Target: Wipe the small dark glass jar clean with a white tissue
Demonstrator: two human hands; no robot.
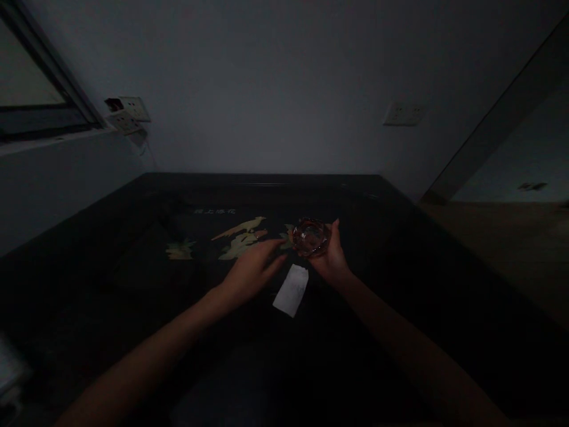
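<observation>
In the dim head view, a glass ashtray (310,236) with a faceted rim and a pinkish tint is tilted toward me above the dark tabletop. My right hand (332,258) grips it from the right and from below, thumb up along its side. To the left, my left hand (254,264) is held over the table, fingers stretched toward the ashtray and apart from it, with nothing in them. Just below the ashtray lies a white folded tissue (291,290) on the table.
The dark table (267,185) carries a printed bird-and-flower picture (242,237) and stands against a pale wall (267,89). A wall socket (403,114) sits at the right, with more sockets (133,109) at the left by a window. A whitish object (9,365) shows at the left edge.
</observation>
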